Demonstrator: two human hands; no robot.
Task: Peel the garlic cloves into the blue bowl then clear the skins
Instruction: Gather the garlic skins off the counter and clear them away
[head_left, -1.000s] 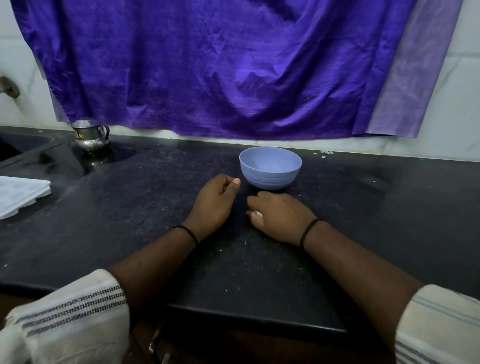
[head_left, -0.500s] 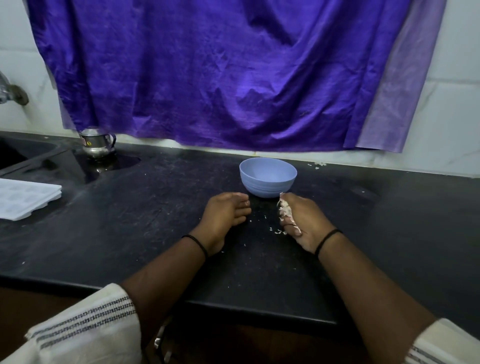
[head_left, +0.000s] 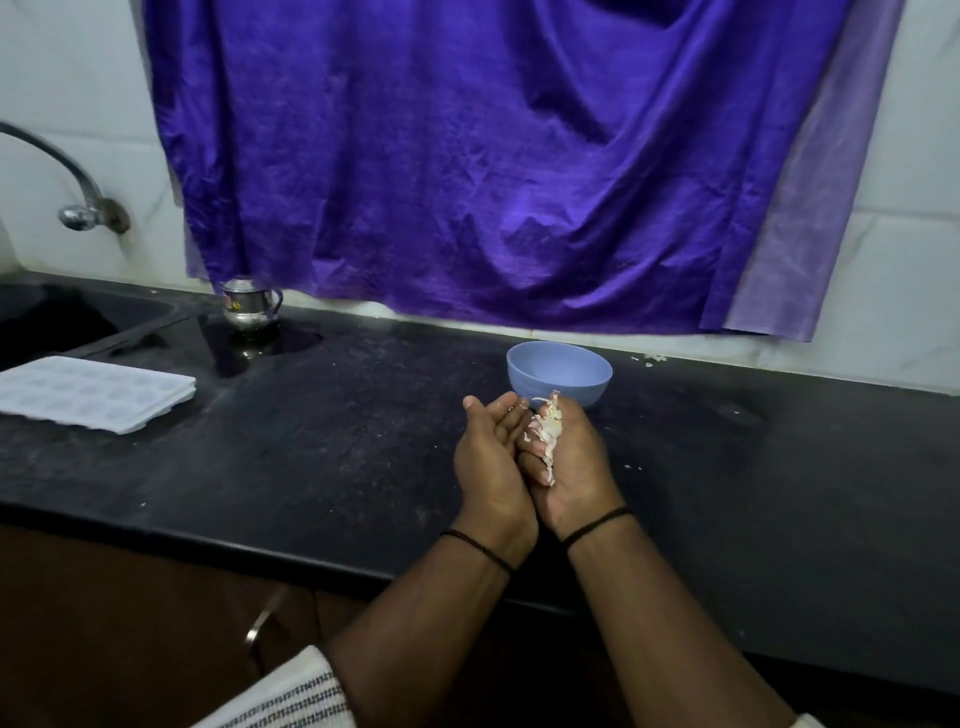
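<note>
Head view. Both hands are raised together just above the black counter (head_left: 337, 467), palms facing each other. The right hand (head_left: 571, 467) curls round a wad of garlic skins (head_left: 545, 428), whose long axis runs along the palm, toward the fingertips. The left hand (head_left: 493, 462) is cupped loosely against it and grips nothing that shows. The blue bowl (head_left: 558, 371) stands just beyond the fingertips of both hands, slightly to the right-hand side; its contents can't be made out. Judgement: peeling is done and clearing is underway. The skins are already in hand, with the right hand the carrier. Stray flecks lie beside the right hand.
</note>
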